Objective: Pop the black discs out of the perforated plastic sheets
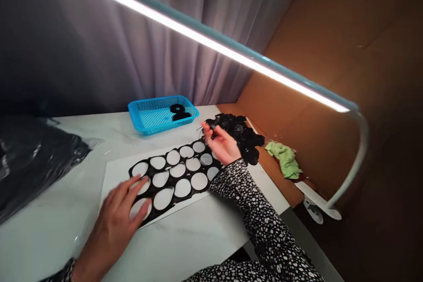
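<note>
A black sheet with rows of round holes (168, 172) lies on a white board (114, 172) on the table. My left hand (120, 211) rests on the sheet's left end, fingers apart, pressing no separate object. Over the sheet's far right corner, beside a heap of black pieces (236, 132), is my right hand (221, 141). Its fingers are curled with the tips near each other around something small and dark, too blurred to name. The right hand hides part of the sheet's right end.
A blue basket (158, 130) with black rings (177, 109) stands at the back. Dark plastic-wrapped material (36, 158) lies at the left. A green cloth (284, 158) is at the right, near the lamp's clamp (319, 205); the lit lamp bar (198, 37) crosses above.
</note>
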A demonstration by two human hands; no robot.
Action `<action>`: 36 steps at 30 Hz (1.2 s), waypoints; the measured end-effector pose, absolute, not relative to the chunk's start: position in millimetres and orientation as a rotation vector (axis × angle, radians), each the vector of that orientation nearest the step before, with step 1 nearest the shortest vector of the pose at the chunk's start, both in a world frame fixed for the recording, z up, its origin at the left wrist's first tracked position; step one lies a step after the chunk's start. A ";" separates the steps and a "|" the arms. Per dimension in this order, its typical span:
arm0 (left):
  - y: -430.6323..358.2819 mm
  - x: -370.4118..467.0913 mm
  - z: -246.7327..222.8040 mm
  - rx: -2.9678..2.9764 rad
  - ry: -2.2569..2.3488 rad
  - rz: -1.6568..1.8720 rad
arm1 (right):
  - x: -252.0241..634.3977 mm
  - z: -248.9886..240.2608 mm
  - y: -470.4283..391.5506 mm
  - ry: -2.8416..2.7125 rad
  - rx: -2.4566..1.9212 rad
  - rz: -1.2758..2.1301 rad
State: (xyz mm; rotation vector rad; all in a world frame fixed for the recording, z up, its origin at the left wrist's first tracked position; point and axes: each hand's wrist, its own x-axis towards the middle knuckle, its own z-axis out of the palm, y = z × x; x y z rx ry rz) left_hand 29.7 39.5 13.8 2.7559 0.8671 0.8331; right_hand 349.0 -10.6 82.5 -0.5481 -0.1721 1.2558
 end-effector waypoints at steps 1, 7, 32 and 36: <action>41.7 31.2 21.1 2.698 0.955 0.888 | 350.7 86.3 -12.9 -0.208 -0.553 1.217; 49.1 40.9 8.7 2.726 0.850 0.546 | 320.5 86.5 7.8 -0.395 -0.660 1.270; 42.2 44.9 -26.6 2.920 0.969 0.641 | 250.9 -5.1 48.1 -1.547 -1.379 0.909; 41.2 46.1 -28.0 2.898 0.992 0.640 | 249.2 -5.3 45.2 -1.697 -1.395 0.741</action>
